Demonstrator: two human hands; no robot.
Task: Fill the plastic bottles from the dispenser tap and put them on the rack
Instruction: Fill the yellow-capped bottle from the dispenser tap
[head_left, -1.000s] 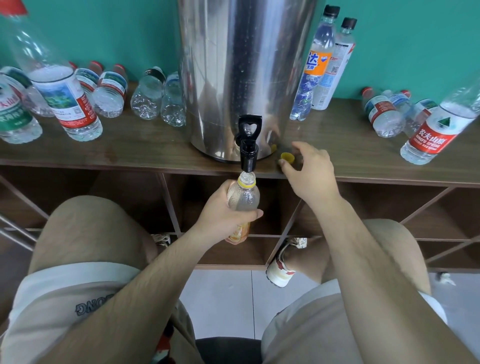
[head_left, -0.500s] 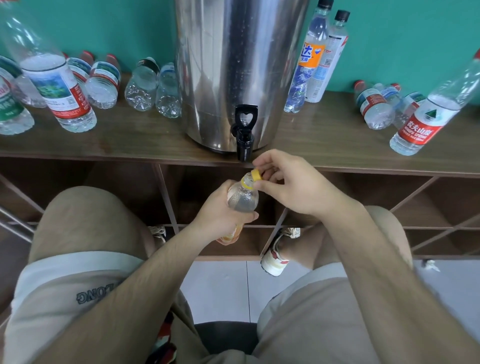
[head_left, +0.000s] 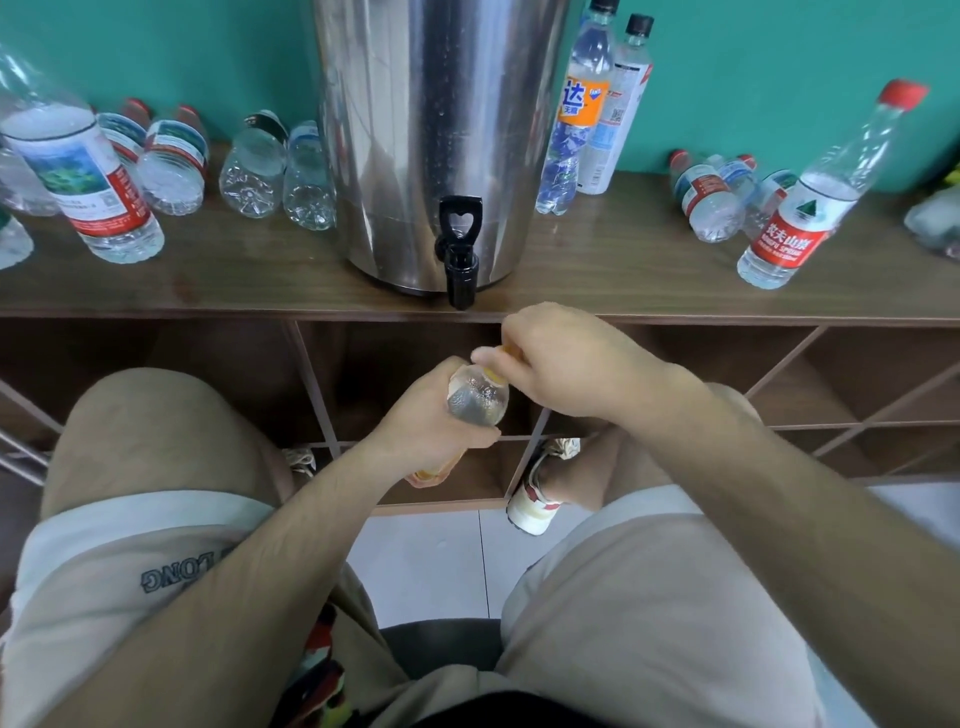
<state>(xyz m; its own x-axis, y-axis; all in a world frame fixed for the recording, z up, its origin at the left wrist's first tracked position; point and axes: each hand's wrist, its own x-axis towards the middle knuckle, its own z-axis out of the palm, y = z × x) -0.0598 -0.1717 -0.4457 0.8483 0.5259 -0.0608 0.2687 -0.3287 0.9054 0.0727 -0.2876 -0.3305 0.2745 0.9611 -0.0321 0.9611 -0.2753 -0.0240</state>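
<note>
At frame centre the left hand (head_left: 421, 431) wraps the bottle (head_left: 475, 397), its neck tilted up-right into the right hand (head_left: 561, 358), whose fingers pinch the cap (head_left: 505, 351).

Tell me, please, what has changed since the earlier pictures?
The right hand lifted the yellow cap off the shelf and now holds it on the bottle; the left hand lowered that bottle from the tap. Its grip, the dispenser and other bottles stayed.
</note>
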